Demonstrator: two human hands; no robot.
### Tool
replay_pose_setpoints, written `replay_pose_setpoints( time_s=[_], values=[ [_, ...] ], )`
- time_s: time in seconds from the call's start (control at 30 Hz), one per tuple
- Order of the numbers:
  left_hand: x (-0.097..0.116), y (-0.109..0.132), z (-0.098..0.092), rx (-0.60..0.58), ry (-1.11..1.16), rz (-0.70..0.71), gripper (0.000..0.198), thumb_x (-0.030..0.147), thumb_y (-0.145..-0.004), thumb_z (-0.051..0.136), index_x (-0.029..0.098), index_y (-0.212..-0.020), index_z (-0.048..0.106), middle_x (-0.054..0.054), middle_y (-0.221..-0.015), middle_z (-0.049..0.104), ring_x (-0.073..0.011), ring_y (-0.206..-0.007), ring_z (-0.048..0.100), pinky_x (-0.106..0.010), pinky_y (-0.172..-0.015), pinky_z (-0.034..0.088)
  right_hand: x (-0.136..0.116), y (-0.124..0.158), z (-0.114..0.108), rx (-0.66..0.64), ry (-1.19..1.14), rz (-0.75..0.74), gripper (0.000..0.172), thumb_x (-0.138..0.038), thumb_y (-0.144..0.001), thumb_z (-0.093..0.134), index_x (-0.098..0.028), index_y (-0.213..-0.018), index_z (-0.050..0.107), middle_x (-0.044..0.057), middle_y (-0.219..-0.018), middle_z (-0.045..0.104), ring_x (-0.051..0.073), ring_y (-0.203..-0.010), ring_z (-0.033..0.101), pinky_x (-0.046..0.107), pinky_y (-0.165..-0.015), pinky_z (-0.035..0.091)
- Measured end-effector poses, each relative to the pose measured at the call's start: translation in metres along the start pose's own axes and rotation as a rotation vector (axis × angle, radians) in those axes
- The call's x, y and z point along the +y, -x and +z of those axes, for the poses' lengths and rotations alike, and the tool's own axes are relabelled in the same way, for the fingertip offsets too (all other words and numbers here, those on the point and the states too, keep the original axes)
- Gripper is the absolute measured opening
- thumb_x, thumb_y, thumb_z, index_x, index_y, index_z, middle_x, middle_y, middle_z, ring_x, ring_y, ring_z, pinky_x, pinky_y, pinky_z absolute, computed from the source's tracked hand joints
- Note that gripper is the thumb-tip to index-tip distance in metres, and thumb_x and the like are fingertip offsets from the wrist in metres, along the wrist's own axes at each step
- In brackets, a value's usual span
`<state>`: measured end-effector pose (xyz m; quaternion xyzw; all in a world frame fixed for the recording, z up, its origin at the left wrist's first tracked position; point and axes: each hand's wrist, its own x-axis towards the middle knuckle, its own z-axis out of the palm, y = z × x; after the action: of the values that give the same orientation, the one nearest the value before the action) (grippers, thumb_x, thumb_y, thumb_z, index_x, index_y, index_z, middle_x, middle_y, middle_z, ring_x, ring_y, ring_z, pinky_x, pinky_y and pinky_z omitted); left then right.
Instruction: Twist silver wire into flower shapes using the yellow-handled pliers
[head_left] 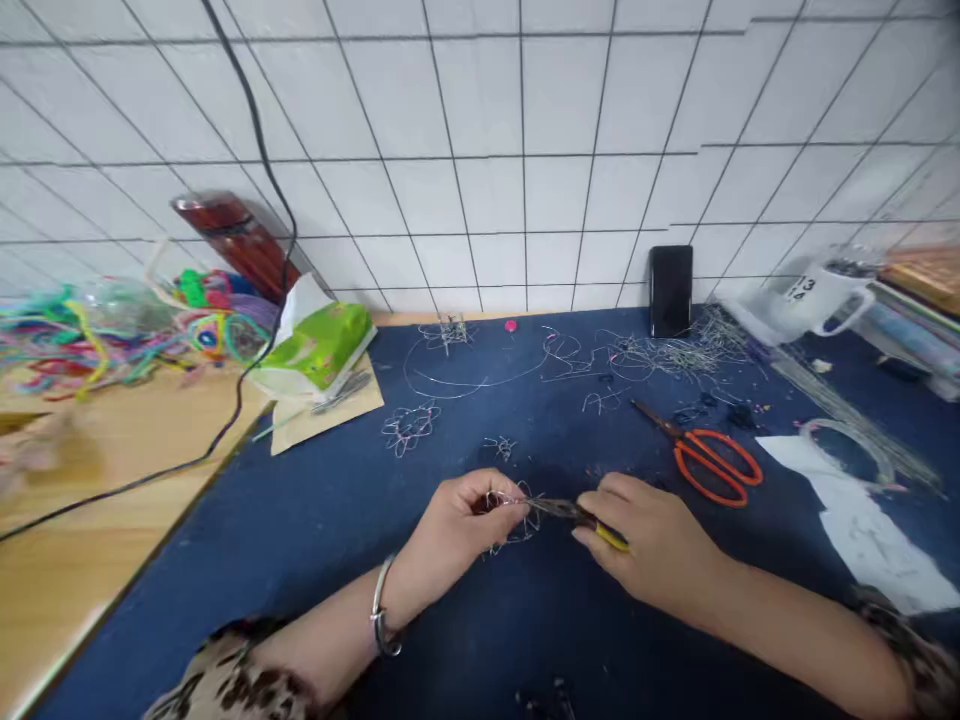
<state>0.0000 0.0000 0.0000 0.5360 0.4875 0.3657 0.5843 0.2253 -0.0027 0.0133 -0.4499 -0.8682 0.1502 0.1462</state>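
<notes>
Left hand kinda hides the wire piece, and a dark thing below that hand's cut off.

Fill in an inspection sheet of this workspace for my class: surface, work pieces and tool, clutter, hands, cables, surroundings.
Surface: dark blue covering, with light wood at left.
Work pieces and tool: wire piece and pliers in use; flower-like wire shape lying apart.
Clutter: orange-handled scissors, loose wires, white paper, green pack, colourful craft strands.
Hands: left hand pinches the wire piece; right hand grips the pliers, their tips at the piece.
Cables: one black cable, hanging before the wall, then crossing the wood.
Surroundings: white tiled wall; dark phone propped upright; white mug at right.
</notes>
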Motion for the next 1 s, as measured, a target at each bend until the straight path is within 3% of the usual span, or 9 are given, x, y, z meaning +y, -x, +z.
replay_pose_setpoints(
  time_s=[0.53,1.0],
  values=[
    [0.0000,-0.0003,-0.0012,-0.019,0.026,0.024,0.013,0.026,-0.079,0.062,0.013,-0.077,0.060,0.003,-0.059,0.050,-0.0064,-0.053,0.042,-0.019,-0.051,0.035,0.0006,-0.0031,-0.0048,-0.043,-0.133,0.054,0.023,-0.035,-0.083,0.052,-0.019,-0.098,0.060,0.004,-0.086,0.054,0.015,-0.077,0.053,0.029,-0.069,0.045],
    [-0.0016,-0.0006,-0.0020,-0.066,0.133,0.027,0.012,0.025,-0.081,0.061,0.013,-0.080,0.058,0.003,-0.061,0.048,-0.0073,-0.056,0.040,-0.021,-0.054,0.032,0.0051,-0.0014,-0.0035,0.054,-0.085,-0.012,0.021,-0.031,-0.080,0.055,-0.019,-0.097,0.059,0.005,-0.090,0.054,0.016,-0.081,0.053,0.031,-0.072,0.045]
  ],
)
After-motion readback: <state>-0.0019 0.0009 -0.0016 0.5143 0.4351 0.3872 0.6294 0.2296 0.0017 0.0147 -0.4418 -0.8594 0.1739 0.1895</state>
